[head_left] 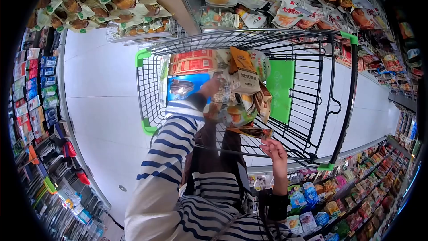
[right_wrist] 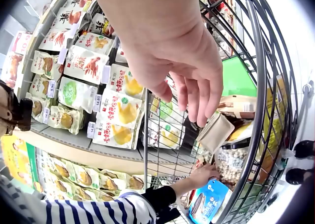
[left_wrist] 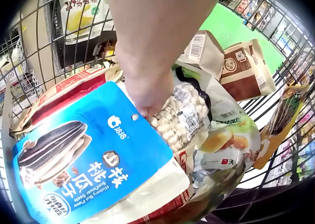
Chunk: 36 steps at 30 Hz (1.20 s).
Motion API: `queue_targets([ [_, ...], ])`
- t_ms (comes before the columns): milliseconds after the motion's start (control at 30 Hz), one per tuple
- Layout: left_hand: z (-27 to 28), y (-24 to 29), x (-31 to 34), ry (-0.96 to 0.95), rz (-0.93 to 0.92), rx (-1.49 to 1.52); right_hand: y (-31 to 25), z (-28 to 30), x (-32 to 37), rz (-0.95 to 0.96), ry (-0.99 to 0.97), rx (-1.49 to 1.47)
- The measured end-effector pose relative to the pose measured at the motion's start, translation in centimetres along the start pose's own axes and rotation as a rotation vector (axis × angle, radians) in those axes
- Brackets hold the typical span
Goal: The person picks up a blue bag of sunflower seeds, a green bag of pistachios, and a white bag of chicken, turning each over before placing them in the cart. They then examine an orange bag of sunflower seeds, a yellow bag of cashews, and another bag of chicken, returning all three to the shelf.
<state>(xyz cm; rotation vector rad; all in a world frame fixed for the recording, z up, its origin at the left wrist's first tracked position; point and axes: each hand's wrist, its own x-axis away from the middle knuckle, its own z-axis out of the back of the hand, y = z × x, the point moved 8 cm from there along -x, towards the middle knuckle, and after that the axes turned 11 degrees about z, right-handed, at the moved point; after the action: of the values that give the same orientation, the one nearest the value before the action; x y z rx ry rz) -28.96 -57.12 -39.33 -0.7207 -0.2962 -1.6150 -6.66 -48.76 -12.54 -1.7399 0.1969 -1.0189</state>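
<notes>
In the left wrist view my left hand (left_wrist: 147,88) reaches down between a blue bag of sunflower seeds (left_wrist: 93,155) and a clear jar of pale nuts (left_wrist: 179,115). Its fingertips are at the bag's upper edge and mostly hidden; what they hold, I cannot tell. My right hand (right_wrist: 179,68) hangs over the cart's side with loosely bent fingers and nothing between them. Seen from the head, its fingertips are near a brown and yellow packet (head_left: 252,132) at the cart's near side. Brown and cream packs (left_wrist: 246,71) lie beyond the jar.
The black wire shopping cart (head_left: 321,93) has green corners and a green panel (head_left: 281,91). A red box (head_left: 191,61) lies behind the blue bag. Shelves of packaged snacks (head_left: 263,0) stand at the far side, with more shelving (head_left: 352,196) at the near right.
</notes>
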Motion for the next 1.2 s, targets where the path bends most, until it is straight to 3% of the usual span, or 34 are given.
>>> queue_targets([
  [100,0.5,-0.6,0.2,0.052,0.03,0.045,-0.1,0.0,0.2,0.003,0.002,0.008],
  [233,-0.6,-1.6,-1.0,0.037,0.339,0.136,-0.5,0.0,0.4,0.019,0.002,-0.002],
  [433,5.9,-1.6,4.5,0.203,0.075,0.031,-1.3,0.2,0.7,0.055,-0.019,-0.014],
  [600,9.1,-0.9,8.3,0.055,-0.131,-0.092,-3.4,-0.2,0.6,0.153,-0.056,-0.051],
  [733,16.9,-2.6,12.7,0.302,-0.114,0.129,-6.1,0.2,0.6,0.205,-0.066,-0.017],
  [767,18.7,-4.0,13.5,0.384,-0.03,0.212,-7.0,0.4,0.6,0.224,-0.066,-0.007],
  [867,22.6,-9.0,17.1,0.233,0.249,0.621,-9.9,0.9,0.8,0.295,-0.039,0.01],
  [967,25.6,-12.9,21.4,0.478,0.36,1.057,-12.4,1.5,0.7,0.376,-0.021,0.03],
  [1100,29.1,-15.0,26.5,0.487,0.446,1.645,-14.7,1.3,0.7,0.41,-0.032,-0.029],
  [1200,31.6,-13.9,29.7,0.426,0.33,2.2,-15.8,0.7,1.0,0.421,-0.076,-0.053],
])
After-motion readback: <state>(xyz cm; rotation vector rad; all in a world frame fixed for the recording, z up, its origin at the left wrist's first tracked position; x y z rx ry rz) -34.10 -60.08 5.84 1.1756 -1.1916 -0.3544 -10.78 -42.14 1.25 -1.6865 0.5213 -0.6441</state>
